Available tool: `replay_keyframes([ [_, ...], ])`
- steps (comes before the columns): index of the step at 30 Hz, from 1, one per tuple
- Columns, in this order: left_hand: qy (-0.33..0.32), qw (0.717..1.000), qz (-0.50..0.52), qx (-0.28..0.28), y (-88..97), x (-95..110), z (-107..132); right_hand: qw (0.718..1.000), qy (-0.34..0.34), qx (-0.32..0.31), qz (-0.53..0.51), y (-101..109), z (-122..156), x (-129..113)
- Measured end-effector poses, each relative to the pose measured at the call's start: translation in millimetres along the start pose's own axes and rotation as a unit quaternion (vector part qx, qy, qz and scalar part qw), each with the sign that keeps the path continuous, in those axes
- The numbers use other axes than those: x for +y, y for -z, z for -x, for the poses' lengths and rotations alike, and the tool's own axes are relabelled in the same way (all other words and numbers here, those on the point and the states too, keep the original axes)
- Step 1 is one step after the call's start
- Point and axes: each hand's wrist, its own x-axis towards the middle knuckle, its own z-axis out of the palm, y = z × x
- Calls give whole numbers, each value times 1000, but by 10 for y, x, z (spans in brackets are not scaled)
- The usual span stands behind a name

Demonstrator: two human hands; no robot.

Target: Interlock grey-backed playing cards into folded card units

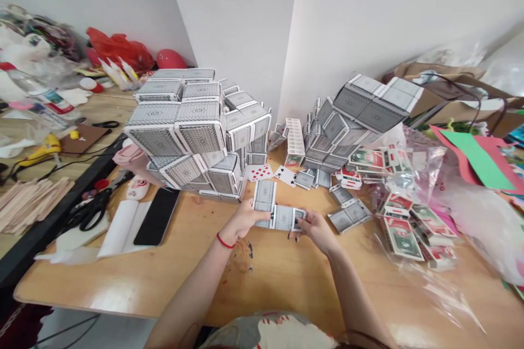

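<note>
My left hand (244, 219) and my right hand (314, 227) meet over the wooden table (270, 278) and together grip folded playing cards (275, 208) with grey patterned backs, joined at a right angle. One card stands upright by my left fingers; the other lies flat toward my right fingers. A red band circles my left wrist. Just beyond my hands lie face-up cards (272, 173). A big block of card cubes (196, 130) rises at the left, and a tilted one (360, 114) stands at the right.
A black phone (157, 217) and white paper lie left of my hands, with scissors (92, 210) further left. Card packs in plastic (403, 223) sit at the right, coloured paper (477, 160) beyond. Wooden sticks (27, 201) and bottles occupy a second table on the left.
</note>
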Motion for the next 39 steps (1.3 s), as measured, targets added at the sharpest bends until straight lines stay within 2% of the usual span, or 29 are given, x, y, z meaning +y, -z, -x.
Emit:
replay_keyframes([
  [5, 19, 999, -37, -9, -60, 14, 11, 1000, -9, 7, 9, 33, 21, -15],
  [10, -45, 997, -68, 13, -66, -38, -9, 1000, -29, 5, 8, 10, 48, -53],
  [18, -85, 988, -112, 55, -53, -47, 12, 994, -60, 39, 77, 9, 2, -41],
  [22, -77, 989, -109, 60, 0, -55, 1, 995, -56, -10, 84, 62, 6, -48],
  [24, -73, 990, -106, 60, 26, -59, -8, 993, -57, -13, 99, 82, 6, -49],
  [31, -61, 994, -85, 34, -25, -11, 18, 989, -45, 29, 141, 86, -9, -15],
  [39, -44, 997, -50, 30, -120, 7, 59, 983, -20, 75, 169, 69, 20, -29],
])
